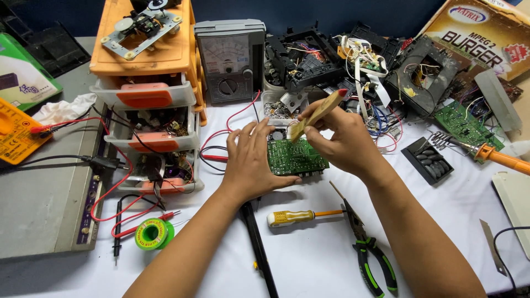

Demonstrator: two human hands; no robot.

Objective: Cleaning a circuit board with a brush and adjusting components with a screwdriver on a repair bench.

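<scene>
A green circuit board (295,157) lies flat on the white cloth in the middle of the bench. My left hand (252,160) rests on its left edge, fingers spread, holding it down. My right hand (337,138) grips a small wooden-handled brush (319,113) with a red tip on the handle. The bristle end touches the board's upper part. The board's left portion is hidden under my left hand.
Orange-and-clear drawer unit (148,99) at left, grey analog meter (231,60) behind the board. Yellow-handled screwdriver (298,216), green-handled pliers (369,251) and solder spool (152,233) lie in front. Soldering iron (494,155), black parts tray (428,161) and tangled electronics scrap (364,60) at right. Grey device case (44,193) at left.
</scene>
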